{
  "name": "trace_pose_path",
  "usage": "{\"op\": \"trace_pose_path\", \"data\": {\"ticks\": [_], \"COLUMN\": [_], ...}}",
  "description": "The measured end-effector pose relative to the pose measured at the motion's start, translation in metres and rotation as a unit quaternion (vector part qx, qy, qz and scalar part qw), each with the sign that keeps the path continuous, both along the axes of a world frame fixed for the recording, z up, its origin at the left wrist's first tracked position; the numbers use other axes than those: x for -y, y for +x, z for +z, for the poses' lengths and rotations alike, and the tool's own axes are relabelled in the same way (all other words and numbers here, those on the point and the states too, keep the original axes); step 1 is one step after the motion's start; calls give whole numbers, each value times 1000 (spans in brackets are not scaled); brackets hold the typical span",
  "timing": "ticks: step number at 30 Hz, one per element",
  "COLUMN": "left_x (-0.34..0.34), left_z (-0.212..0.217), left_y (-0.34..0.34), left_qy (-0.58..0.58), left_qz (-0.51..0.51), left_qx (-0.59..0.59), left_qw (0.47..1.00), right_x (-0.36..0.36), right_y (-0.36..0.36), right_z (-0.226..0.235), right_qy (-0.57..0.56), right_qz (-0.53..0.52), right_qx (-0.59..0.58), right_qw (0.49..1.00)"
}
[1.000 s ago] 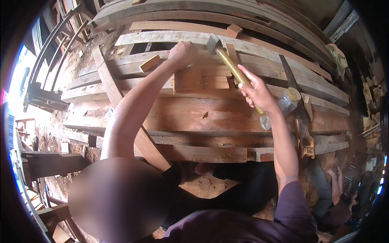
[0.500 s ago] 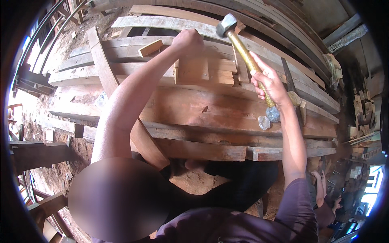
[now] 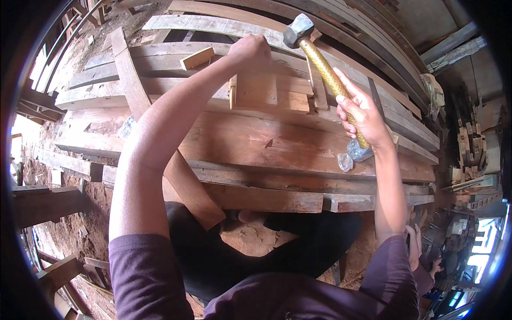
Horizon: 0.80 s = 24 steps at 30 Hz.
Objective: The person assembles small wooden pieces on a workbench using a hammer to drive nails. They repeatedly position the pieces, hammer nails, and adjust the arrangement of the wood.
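My right hand (image 3: 358,114) is wrapped round the gold-coloured handle of a hammer (image 3: 322,65). Its grey metal head is raised up and to the left, above the stacked boards. My left hand (image 3: 249,52) is closed at the far edge of a small wooden assembly (image 3: 257,89), made of pale boards joined together. Whatever its fingers grip, if anything, is hidden. The assembly rests on the long planks (image 3: 234,138) in front of me. A short wood block (image 3: 197,58) lies left of my left hand.
Clear plastic bags (image 3: 345,162) lie by my right wrist. A loose board (image 3: 128,72) crosses the planks at left, and another board (image 3: 194,194) slants toward my legs. Long timbers (image 3: 373,58) are stacked beyond. Another person's arm (image 3: 413,246) shows at lower right.
The view has shifted slightly. The hammer stays raised in my right hand, and my left hand keeps its place at the wooden assembly.
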<state>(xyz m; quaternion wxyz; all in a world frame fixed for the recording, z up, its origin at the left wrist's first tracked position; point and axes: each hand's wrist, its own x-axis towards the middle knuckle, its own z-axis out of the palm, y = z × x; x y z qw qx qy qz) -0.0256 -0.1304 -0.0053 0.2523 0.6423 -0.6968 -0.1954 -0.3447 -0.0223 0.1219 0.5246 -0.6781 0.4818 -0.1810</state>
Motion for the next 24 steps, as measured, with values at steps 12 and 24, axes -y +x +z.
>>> {"op": "trace_pose_path", "data": {"ticks": [12, 24], "left_x": [9, -4], "left_z": [-5, -7], "left_y": [-2, -1], "left_qy": [33, -33], "left_qz": [18, -20], "left_qx": [-17, -62], "left_qw": [999, 997], "right_x": [9, 3], "right_y": [-9, -3], "right_z": [-19, 5], "right_qy": [-5, -2], "right_qz": [-6, -4], "right_qx": [-19, 7], "right_qw": [1000, 1000]}}
